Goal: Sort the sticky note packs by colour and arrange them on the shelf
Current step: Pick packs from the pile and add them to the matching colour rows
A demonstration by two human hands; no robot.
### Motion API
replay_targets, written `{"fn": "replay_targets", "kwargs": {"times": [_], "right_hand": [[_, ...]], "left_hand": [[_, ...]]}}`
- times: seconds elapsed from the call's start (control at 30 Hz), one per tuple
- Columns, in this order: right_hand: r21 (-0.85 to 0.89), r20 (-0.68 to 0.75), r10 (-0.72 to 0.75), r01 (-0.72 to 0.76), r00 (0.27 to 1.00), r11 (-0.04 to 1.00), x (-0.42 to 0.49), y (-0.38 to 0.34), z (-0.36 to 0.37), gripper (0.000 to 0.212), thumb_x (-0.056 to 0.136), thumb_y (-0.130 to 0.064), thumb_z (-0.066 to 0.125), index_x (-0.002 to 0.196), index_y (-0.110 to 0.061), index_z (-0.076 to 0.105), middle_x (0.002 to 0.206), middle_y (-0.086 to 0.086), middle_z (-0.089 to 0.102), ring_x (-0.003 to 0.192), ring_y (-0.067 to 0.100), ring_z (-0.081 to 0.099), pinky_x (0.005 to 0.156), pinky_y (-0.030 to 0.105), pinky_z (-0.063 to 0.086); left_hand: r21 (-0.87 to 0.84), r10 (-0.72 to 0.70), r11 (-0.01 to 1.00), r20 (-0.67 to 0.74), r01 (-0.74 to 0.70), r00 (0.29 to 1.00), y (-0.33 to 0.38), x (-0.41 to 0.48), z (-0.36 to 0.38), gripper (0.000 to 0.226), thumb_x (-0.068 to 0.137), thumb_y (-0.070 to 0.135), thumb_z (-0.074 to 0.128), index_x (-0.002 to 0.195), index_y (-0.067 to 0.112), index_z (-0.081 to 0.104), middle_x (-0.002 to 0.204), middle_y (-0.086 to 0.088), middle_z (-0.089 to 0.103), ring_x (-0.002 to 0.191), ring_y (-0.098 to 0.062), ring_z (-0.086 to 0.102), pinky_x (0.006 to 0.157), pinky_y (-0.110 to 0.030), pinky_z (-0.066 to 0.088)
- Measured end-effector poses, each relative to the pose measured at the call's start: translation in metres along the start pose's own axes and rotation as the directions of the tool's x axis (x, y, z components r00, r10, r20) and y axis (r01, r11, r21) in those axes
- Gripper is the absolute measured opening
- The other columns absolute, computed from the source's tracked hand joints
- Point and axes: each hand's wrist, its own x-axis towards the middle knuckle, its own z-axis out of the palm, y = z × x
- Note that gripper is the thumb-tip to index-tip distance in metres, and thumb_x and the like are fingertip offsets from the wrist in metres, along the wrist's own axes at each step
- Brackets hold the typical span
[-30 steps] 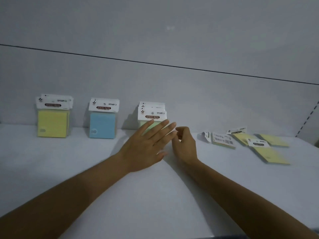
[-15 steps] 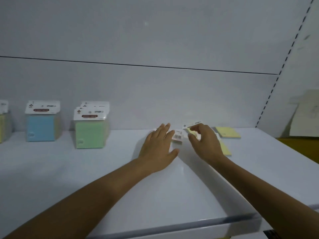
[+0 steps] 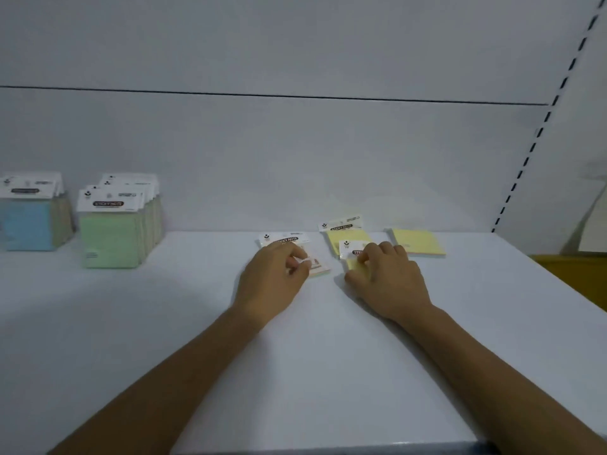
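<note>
The left hand (image 3: 272,277) pinches a pale, white-labelled sticky note pack (image 3: 285,238) lying flat mid-way along the white shelf (image 3: 295,372). The right hand (image 3: 391,277) curls its fingers round a yellow sticky note pack (image 3: 348,251) just beside it.

Two hands on loose sticky note packs lying on the white shelf (image 3: 295,372).

The left hand (image 3: 272,280) has its fingers curled on a pale pack (image 3: 320,270) that lies flat, and it seems to pinch the edge, though the blur makes this not sure. The right hand (image 3: 391,282) curls its fingers on a yellow pack (image 3: 348,251) just beside. A second yellow pack (image 3: 348,236) lies directly behind it, touching, and a third yellow pack (image 3: 417,243) lies flat further right. Well apart on the left, green packs (image 3: 111,238) and blue packs (image 3: 29,224) stand upright in rows.
</note>
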Motion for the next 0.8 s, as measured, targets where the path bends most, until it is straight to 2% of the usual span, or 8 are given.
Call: {"fn": "replay_targets", "kwargs": {"times": [0.07, 0.13, 0.23, 0.37, 0.5, 0.57, 0.67, 0.8], "right_hand": [[0.078, 0.013, -0.008, 0.007, 1.0, 0.997, 0.0, 0.004, -0.002, 0.037, 0.081, -0.042, 0.057, 0.11, -0.019, 0.057, 0.117, 0.0, 0.054, 0.114, 0.023, 0.044, 0.083, 0.035, 0.038], [0.111, -0.007, -0.009, 0.01, 1.0, 0.994, -0.001, 0.006, -0.006, 0.042, 0.079, -0.044, 0.06, 0.114, -0.02, 0.056, 0.122, 0.0, 0.05, 0.116, 0.023, 0.044, 0.084, 0.035, 0.04], [0.025, -0.075, 0.035, -0.034, 0.997, 0.999, 0.0, 0.01, -0.013, 0.053, 0.08, -0.055, 0.058, 0.116, -0.017, 0.053, 0.119, 0.007, 0.05, 0.112, 0.028, 0.048, 0.08, 0.036, 0.039], [-0.178, -0.01, 0.091, -0.091, 0.996, 0.98, -0.001, 0.019, -0.021, 0.067, 0.077, -0.071, 0.048, 0.115, -0.016, 0.05, 0.111, 0.008, 0.058, 0.106, 0.03, 0.053, 0.081, 0.037, 0.037], [-0.02, 0.016, 0.054, -0.053, 0.998, 0.998, -0.004, 0.019, -0.024, 0.059, 0.078, -0.064, 0.055, 0.117, -0.021, 0.049, 0.112, 0.003, 0.059, 0.105, 0.025, 0.054, 0.077, 0.035, 0.04], [0.049, 0.032, 0.042, -0.044, 0.999, 0.998, -0.004, 0.017, -0.023, 0.054, 0.079, -0.06, 0.057, 0.118, -0.023, 0.048, 0.113, 0.0, 0.058, 0.106, 0.023, 0.054, 0.076, 0.034, 0.041], [0.009, 0.023, 0.047, -0.047, 0.999, 0.999, -0.005, 0.015, -0.022, 0.058, 0.079, -0.062, 0.055, 0.121, -0.023, 0.047, 0.113, 0.001, 0.058, 0.108, 0.025, 0.053, 0.081, 0.036, 0.039], [-0.147, 0.047, 0.086, -0.078, 0.995, 0.986, -0.004, 0.018, -0.022, 0.068, 0.076, -0.074, 0.046, 0.109, -0.015, 0.056, 0.11, 0.003, 0.058, 0.109, 0.026, 0.049, 0.081, 0.037, 0.034]], "left_hand": [[0.06, -0.069, 0.995, -0.068, 0.073, 0.995, -0.003, 0.002, -0.001, 0.026, 0.082, 0.034, 0.065, 0.106, 0.027, 0.061, 0.105, 0.006, 0.058, 0.106, -0.015, 0.056, 0.085, -0.027, 0.043], [0.213, -0.151, 0.963, -0.081, 0.165, 0.985, -0.007, 0.005, -0.001, 0.052, 0.078, 0.05, 0.064, 0.123, 0.027, 0.051, 0.121, 0.001, 0.054, 0.118, -0.021, 0.048, 0.095, -0.035, 0.039], [0.306, -0.235, 0.924, -0.023, 0.23, 0.972, -0.011, 0.006, 0.001, 0.077, 0.074, 0.065, 0.06, 0.136, 0.023, 0.039, 0.13, -0.002, 0.055, 0.124, -0.026, 0.045, 0.101, -0.038, 0.035], [0.054, -0.155, 0.987, 0.139, 0.148, 0.978, -0.021, 0.006, -0.006, 0.066, 0.063, 0.061, 0.058, 0.123, 0.033, 0.053, 0.124, 0.01, 0.062, 0.118, -0.014, 0.054, 0.106, -0.038, 0.036], [-0.16, 0.003, 0.987, 0.133, 0.019, 0.991, -0.02, 0.001, -0.004, 0.04, 0.069, 0.035, 0.051, 0.106, 0.035, 0.065, 0.12, 0.013, 0.063, 0.112, -0.012, 0.059, 0.1, -0.032, 0.044], [-0.092, 0.037, 0.995, 0.106, -0.027, 0.994, -0.019, -0.001, 0.0, 0.043, 0.073, 0.025, 0.042, 0.106, 0.03, 0.069, 0.127, 0.008, 0.059, 0.118, -0.014, 0.055, 0.099, -0.03, 0.044], [0.093, -0.02, 0.996, 0.068, 0.014, 0.998, -0.01, -0.003, 0.0, 0.029, 0.079, 0.051, 0.051, 0.097, 0.035, 0.068, 0.121, 0.016, 0.061, 0.112, -0.011, 0.055, 0.086, -0.03, 0.046], [0.273, -0.01, 0.962, -0.014, 0.013, 1.0, -0.006, -0.005, 0.002, 0.051, 0.064, 0.065, 0.069, 0.095, 0.025, 0.058, 0.107, 0.015, 0.059, 0.094, -0.013, 0.056, 0.069, -0.027, 0.038]]}}
